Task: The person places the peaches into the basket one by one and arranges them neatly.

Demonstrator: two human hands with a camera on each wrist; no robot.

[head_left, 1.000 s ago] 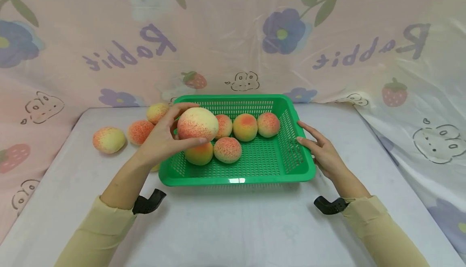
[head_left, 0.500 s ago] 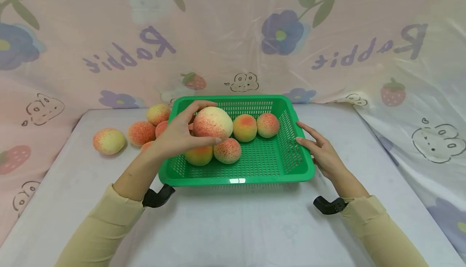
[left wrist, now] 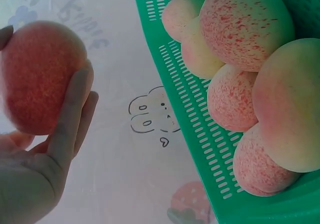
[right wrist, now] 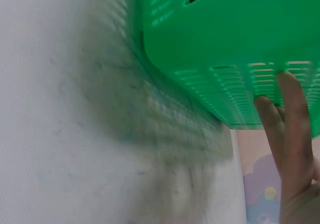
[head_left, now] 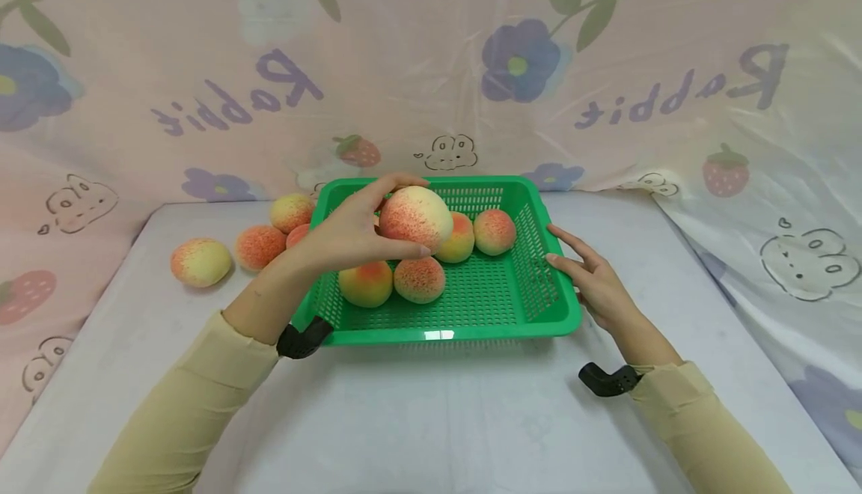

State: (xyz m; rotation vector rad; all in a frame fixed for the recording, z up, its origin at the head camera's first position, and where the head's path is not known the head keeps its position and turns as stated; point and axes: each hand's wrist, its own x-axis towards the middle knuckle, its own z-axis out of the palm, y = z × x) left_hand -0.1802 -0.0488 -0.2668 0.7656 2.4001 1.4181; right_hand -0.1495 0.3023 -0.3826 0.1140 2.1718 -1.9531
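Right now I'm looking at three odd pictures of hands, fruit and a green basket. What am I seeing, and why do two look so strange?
There is no machine here: a person works with two bare hands and wears three cameras. The wide picture comes from a camera on the head, looking down at a table. The two strange close-ups come from cameras strapped to the wrists, so they look tilted and very near.

The left hand grips a peach above the green basket. The left wrist view shows that same peach in the fingers, with the basket's peaches beside it. Several more peaches lie in the basket, and a few loose peaches lie on the table to its left.

The right hand rests with straight fingers against the basket's right side; its wrist camera shows the fingertips on the green wall.
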